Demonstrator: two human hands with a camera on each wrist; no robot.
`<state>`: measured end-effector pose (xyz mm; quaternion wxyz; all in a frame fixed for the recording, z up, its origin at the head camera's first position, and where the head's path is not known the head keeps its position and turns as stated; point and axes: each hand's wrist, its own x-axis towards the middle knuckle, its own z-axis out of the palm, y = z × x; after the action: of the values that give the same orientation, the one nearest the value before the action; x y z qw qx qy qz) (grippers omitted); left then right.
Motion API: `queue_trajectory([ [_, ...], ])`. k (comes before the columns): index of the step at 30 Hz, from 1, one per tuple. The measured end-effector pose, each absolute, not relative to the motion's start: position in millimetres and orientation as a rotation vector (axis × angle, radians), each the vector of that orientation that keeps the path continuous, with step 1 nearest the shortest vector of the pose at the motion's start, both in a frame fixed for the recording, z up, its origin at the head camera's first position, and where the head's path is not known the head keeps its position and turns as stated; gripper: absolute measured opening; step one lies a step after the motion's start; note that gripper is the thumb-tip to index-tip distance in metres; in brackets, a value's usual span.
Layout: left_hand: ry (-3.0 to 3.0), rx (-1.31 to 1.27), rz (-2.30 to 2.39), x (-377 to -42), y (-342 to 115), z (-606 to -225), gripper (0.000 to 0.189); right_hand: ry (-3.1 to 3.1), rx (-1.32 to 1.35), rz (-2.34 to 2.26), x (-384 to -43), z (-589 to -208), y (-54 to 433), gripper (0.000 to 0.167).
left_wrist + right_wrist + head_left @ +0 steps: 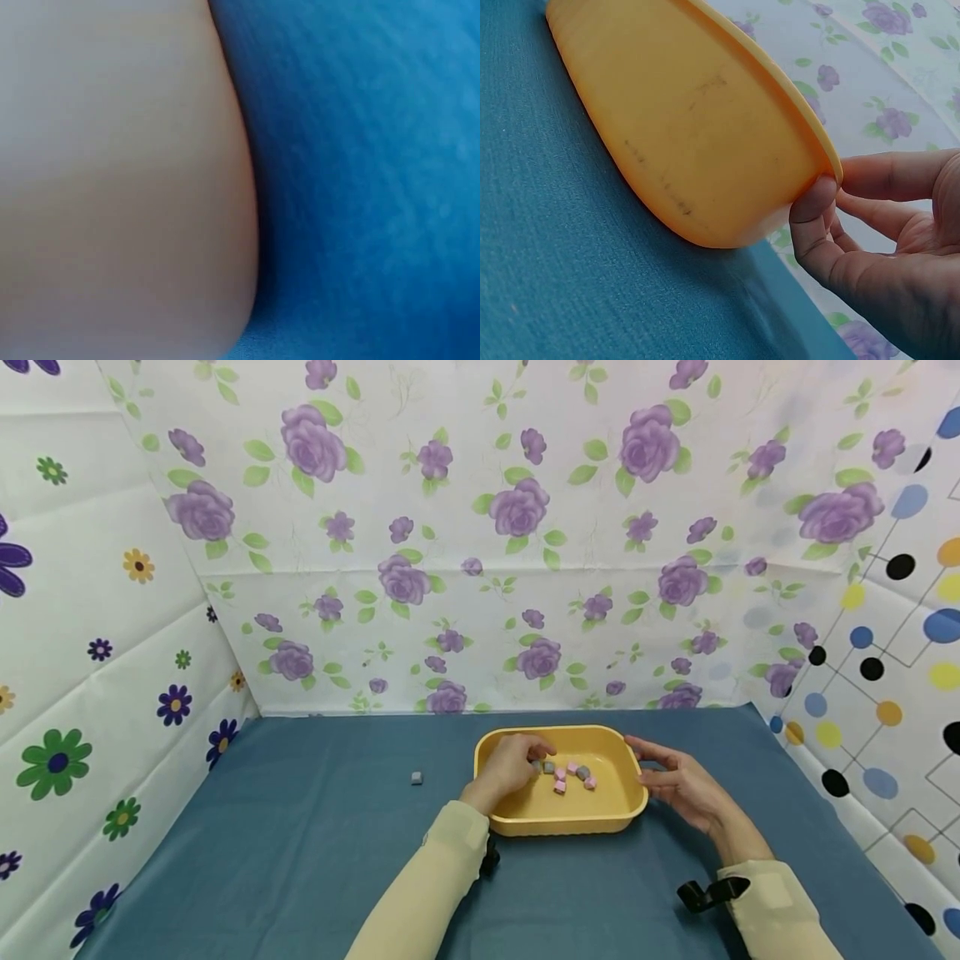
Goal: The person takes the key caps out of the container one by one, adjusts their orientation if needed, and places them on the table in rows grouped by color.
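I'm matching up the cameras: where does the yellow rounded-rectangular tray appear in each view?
Head: yellow rounded-rectangular tray right of centre, lower half.
Left wrist: not in it.
Right wrist: upper left to centre, cut off by the top edge.
Shared landmark: blue fabric tablecloth, in all three.

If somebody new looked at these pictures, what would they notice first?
Probably the bright yellow tray on the blue cloth, with little pink blocks and gray blocks inside. Next, maybe, the left hand at the tray's left side, its fingers over the inside, and the right hand pinching the right rim. Then the big purple roses on the white sheet behind, and one lone gray block on the cloth, left of the tray.
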<state>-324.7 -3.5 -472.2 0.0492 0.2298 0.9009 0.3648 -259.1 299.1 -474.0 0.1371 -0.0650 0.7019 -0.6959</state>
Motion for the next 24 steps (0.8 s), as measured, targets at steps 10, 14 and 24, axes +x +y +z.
queue_trajectory([
  [10, 2.652, 0.703, 1.359, -323.5, -3.4, -465.3, 0.032, 2.030, -0.180, -2.015, -259.5, -475.0, 301.1, 0.074],
  [14, 2.626, 0.697, 1.410, -322.7, -3.2, -463.7, 0.033, 2.030, -0.173, -2.013, -260.1, -475.5, 301.3, 0.074],
  [24, 2.578, 0.732, 1.472, -321.5, -4.5, -464.3, 0.034, 2.027, -0.174, -2.016, -259.8, -474.0, 298.8, 0.074],
])
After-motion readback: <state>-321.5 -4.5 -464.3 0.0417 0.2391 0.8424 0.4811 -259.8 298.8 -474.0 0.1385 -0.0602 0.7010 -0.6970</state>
